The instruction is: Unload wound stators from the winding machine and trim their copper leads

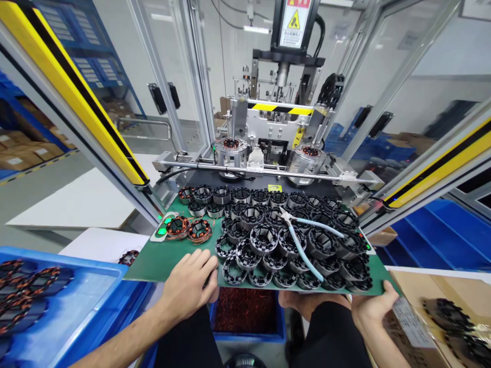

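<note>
My left hand [191, 284] rests on the front edge of a green work surface [153, 260], fingers curled beside a black stator core [233, 271]; I cannot see whether it grips anything. My right hand [374, 305] is under the green surface's front right corner, thumb on the edge, fingers hidden. Many black stator cores [264, 237] are piled on the green surface. Light-blue-handled cutters [303, 240] lie across the pile. Two copper-wound stators [188, 228] sit at the left.
A winding machine [268, 148] with two fixtures stands behind the surface. Yellow light-curtain posts [84, 97] flank the opening. A blue tray of wound stators [34, 296] is at left, a blue bin of copper scraps [245, 312] below, a cardboard box [441, 312] at right.
</note>
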Motion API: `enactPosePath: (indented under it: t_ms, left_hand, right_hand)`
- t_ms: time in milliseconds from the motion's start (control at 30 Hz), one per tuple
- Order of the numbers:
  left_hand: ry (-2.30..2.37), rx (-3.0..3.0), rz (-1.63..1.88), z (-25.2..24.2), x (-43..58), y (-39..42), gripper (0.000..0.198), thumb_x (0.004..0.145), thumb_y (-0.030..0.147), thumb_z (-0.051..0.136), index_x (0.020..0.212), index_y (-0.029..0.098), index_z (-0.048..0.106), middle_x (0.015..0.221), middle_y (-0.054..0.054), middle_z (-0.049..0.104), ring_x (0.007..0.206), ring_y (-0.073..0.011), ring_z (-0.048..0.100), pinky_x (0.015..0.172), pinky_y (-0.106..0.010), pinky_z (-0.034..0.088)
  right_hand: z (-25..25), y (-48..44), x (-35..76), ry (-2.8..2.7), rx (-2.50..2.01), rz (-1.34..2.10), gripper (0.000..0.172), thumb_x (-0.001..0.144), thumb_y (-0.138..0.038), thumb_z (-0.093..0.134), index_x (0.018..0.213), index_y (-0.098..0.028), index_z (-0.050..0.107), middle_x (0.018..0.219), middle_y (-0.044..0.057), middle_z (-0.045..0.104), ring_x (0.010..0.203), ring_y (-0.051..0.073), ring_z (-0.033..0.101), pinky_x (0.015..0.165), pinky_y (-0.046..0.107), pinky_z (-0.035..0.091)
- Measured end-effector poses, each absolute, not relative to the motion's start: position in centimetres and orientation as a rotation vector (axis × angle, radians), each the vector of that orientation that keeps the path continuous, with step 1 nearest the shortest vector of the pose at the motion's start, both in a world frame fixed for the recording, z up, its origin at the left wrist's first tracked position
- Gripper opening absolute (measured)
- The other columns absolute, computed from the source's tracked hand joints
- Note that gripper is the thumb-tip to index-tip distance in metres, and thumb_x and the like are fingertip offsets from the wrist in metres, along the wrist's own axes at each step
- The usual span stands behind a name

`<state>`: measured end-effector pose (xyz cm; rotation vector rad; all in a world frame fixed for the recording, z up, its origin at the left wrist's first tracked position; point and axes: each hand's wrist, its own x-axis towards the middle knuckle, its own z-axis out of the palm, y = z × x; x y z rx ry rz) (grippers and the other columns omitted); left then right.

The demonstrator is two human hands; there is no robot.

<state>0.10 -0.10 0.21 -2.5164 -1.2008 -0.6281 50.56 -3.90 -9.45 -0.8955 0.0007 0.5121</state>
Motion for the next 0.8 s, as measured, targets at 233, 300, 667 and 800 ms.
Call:
enactPosePath:
  t_ms: [233, 300, 667, 800]
  left_hand:
    - [-1.2, -2.522, -0.62, 0.3, 0.12, -0.12, 0.02, 0.11, 0.018, 0.053, 0.093, 0.022, 0.062, 0.09, -0.005, 0.062, 0.085, -0.0255, 0.05, 0.078, -0.042, 0.037]
    - [-1.199, -2.521, -0.617, 0.32, 0.13, -0.14, 0.019, 0.11, 0.017, 0.052, 0.093, 0.022, 0.062, 0.09, -0.005, 0.062, 0.085, -0.0255, 0.05, 0.078, -0.042, 0.037]
    - [-1.19, -2.527, -0.62, 0.32, 0.09, -0.18, 0.017, 0.109, 0.016, 0.054, 0.095, 0.023, 0.059, 0.091, -0.005, 0.061, 0.086, -0.0264, 0.052, 0.08, -0.041, 0.037]
    - [-1.191, -2.525, -0.622, 0.32, 0.1, -0.14, 0.018, 0.11, 0.016, 0.053, 0.095, 0.023, 0.059, 0.091, -0.005, 0.061, 0.086, -0.0262, 0.052, 0.08, -0.041, 0.037]
  right_hand:
    - [-8.98, -3.74, 49.9, 0.055, -0.935, 0.439, 0.024, 0.085, -0.037, 0.066, 0.101, -0.023, 0.079, 0.094, 0.0, 0.083, 0.086, 0.022, 0.077, 0.061, 0.031, 0.066]
    - [-8.96, -3.76, 49.77, 0.047, -0.944, 0.436, 0.026, 0.079, -0.038, 0.068, 0.098, -0.024, 0.078, 0.097, 0.001, 0.084, 0.091, 0.023, 0.078, 0.065, 0.032, 0.068]
    - [-9.19, -3.79, 50.31, 0.02, -0.936, 0.453, 0.032, 0.071, -0.042, 0.074, 0.097, -0.024, 0.075, 0.094, 0.001, 0.083, 0.095, 0.024, 0.079, 0.068, 0.033, 0.071]
    - [-9.27, -3.81, 50.58, 0.015, -0.93, 0.47, 0.035, 0.072, -0.045, 0.076, 0.099, -0.023, 0.076, 0.091, 0.0, 0.083, 0.092, 0.022, 0.078, 0.066, 0.03, 0.07]
